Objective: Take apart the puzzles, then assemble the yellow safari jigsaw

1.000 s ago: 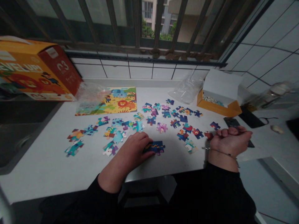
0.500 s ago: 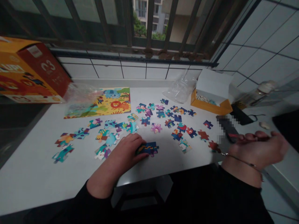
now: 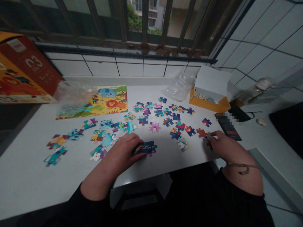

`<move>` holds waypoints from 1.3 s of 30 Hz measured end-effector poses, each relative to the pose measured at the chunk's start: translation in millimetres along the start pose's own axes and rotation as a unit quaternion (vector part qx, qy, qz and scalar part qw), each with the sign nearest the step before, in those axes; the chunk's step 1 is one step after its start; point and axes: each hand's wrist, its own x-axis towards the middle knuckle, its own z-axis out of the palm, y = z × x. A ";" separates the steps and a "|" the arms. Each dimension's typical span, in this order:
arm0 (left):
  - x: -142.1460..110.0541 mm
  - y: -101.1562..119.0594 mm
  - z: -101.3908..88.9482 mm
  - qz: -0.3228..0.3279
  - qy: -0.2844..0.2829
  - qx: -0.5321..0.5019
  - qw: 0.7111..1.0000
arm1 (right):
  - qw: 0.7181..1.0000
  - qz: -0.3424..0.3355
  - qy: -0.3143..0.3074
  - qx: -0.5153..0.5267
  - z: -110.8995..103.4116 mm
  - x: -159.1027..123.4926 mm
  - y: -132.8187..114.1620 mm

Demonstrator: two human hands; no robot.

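Note:
My left hand (image 3: 122,148) lies on a joined group of dark blue jigsaw puzzle pieces (image 3: 144,148), its fingers over their left end. My right hand (image 3: 223,145) rests at the table's right side, fingertips at a reddish-brown puzzle piece (image 3: 209,144) next to another brown piece (image 3: 201,133). I cannot tell whether those fingers grip anything. Several colourful loose pieces (image 3: 153,127) lie spread across the white tabletop (image 3: 144,170). A printed jungle picture card (image 3: 111,102) with a lion and an elephant lies at the back.
A clear plastic bag (image 3: 73,96) overlaps the card's left side, beside a large orange-red puzzle box (image 3: 23,67). At the back right are a clear bag (image 3: 180,86) and an open orange box (image 3: 209,91). A phone (image 3: 229,130) and a glass bottle (image 3: 254,91) stand further right.
My right hand has come down and left from above the phone to the pieces at the table's right side. My left hand stays on the dark blue pieces. The view has turned slightly.

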 end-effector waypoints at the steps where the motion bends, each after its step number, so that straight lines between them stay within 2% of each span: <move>1: 0.0 0.2 0.0 0.000 0.001 0.000 1.000 | 1.000 0.001 -0.009 -0.001 0.6 -0.3 -3.6; 6: 0.2 0.8 -0.3 0.004 0.003 0.002 1.000 | 0.999 -0.011 -0.032 -0.014 -6.4 -3.8 -22.8; 10: 0.3 -0.3 1.0 0.011 0.004 0.005 1.000 | 1.000 -0.019 -0.015 -0.005 -3.6 -0.5 -31.5; 12: 0.3 -0.6 1.5 0.009 0.002 0.004 1.000 | 0.999 -0.027 0.018 -0.004 1.8 2.2 -38.4; 14: 0.2 -0.6 1.5 0.007 -0.001 0.002 1.000 | 0.996 -0.036 0.077 0.002 7.4 5.4 -50.3; 16: 0.2 -0.5 1.5 0.008 -0.003 -0.002 1.000 | 0.989 -0.053 0.136 0.026 11.2 9.5 -67.4; 18: 0.2 -0.7 1.6 0.009 -0.003 -0.005 1.000 | 0.982 -0.072 0.166 0.057 12.6 14.4 -87.4; 21: 0.0 -1.2 2.4 0.005 -0.004 -0.003 1.000 | 0.980 -0.092 0.161 0.070 12.4 22.1 -113.9; 24: -0.7 -1.9 3.6 0.006 0.003 -0.001 1.000 | 0.984 -0.099 0.136 0.065 12.2 28.6 -126.4; 27: -1.5 -2.9 4.7 0.005 0.005 -0.001 1.000 | 0.983 -0.103 0.135 0.068 8.9 34.4 -120.9; 32: -1.6 -4.1 4.9 0.008 0.014 -0.016 1.000 | 0.981 -0.056 0.166 0.080 -12.4 39.4 -84.8; 35: -1.2 -3.7 3.6 0.006 0.008 -0.019 1.000 | 0.989 -0.023 0.123 0.074 -25.2 34.9 -65.5; 39: -1.2 -3.2 2.0 0.005 0.005 -0.020 1.000 | 0.995 -0.033 0.062 0.076 -30.9 23.4 -58.0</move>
